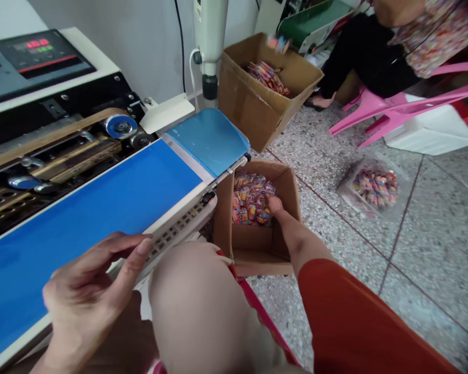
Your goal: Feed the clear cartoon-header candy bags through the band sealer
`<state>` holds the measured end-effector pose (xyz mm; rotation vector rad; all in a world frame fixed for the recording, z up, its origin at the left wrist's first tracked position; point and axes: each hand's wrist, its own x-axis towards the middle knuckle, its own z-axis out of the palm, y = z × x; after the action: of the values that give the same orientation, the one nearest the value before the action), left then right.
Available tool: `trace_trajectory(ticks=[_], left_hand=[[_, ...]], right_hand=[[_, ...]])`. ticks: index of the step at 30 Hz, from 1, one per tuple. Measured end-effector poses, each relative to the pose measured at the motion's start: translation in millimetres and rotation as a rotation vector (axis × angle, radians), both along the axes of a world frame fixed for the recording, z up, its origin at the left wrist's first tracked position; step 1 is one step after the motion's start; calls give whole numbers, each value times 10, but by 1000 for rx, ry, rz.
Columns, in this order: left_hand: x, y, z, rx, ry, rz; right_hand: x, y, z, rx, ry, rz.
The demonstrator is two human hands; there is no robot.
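My left hand [97, 280] hovers at the near edge of the blue conveyor belt [113, 197]. Its thumb and index fingertips come together in a pinch, and I see nothing between them. With the arm stretched out, my right hand [274, 204] reaches down into an open cardboard box [253, 239] below the belt's end. It touches a heap of small, colourful plastic-wrapped packets [251, 189]. The fingers of that hand are mostly hidden, so whether they hold a packet is unclear.
A sealing machine with a lit display [39, 49] stands left. A larger cardboard box [253, 98] holds more packets, and a blurred packet [278, 44] is above it. A clear bag of packets [374, 187] lies on the floor. Another person [370, 52] sits by a pink chair [390, 111].
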<state>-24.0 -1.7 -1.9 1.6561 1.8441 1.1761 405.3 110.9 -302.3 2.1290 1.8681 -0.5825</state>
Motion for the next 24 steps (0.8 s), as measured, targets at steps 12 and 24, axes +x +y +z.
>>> trace_trajectory(ticks=[12, 24], left_hand=[[141, 34, 64, 57, -105, -194], [709, 281, 102, -69, -429, -462]], right_hand=[[147, 321, 1112, 250, -54, 68], [-789, -184, 3559, 535, 350, 519]])
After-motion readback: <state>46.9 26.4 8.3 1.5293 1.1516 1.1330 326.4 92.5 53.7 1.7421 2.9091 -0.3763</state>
